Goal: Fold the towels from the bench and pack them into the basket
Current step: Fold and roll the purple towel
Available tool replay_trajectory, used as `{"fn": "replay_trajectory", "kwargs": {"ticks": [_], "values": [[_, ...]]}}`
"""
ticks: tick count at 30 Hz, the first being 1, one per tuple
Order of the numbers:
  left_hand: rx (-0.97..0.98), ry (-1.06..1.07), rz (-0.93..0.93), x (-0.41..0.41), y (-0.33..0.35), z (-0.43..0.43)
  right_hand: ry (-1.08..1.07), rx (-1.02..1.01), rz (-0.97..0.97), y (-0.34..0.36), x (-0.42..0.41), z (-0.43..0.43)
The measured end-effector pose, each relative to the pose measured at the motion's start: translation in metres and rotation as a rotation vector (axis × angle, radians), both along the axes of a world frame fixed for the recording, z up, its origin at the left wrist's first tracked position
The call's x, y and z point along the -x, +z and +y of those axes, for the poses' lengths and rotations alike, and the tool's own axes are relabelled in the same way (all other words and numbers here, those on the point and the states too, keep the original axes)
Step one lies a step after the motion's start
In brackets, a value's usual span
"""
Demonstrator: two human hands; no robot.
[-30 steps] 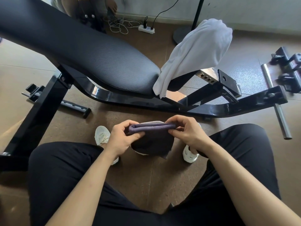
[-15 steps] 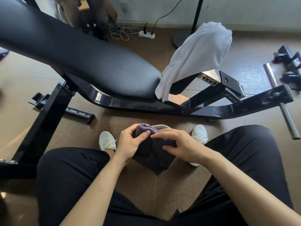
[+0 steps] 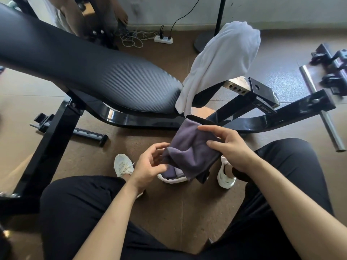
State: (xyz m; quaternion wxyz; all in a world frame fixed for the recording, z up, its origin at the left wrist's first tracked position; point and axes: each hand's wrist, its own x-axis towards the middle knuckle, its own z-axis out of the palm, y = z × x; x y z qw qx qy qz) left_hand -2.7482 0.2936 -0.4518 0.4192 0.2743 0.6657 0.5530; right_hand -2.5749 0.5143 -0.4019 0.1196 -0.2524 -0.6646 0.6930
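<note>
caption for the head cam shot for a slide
Right hand holds a folded purple towel above the basket; a white towel hangs on the bench.

Right hand clamps the purple towel, thumb on top; left hand curls at its left edge, grip unclear.
</note>
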Motion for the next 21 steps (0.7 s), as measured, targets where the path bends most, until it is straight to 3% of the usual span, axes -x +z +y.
{"fn": "replay_trajectory", "kwargs": {"ticks": [9, 21], "values": [[-0.084, 0.211, 0.114, -0.011, 0.006, 0.009, -0.005, 0.019, -0.043, -0.001, -0.007, 0.012], [-0.097, 0.264, 0.032, -0.01, 0.012, 0.005, -0.012, 0.038, -0.086, -0.005, -0.005, 0.013]]}}
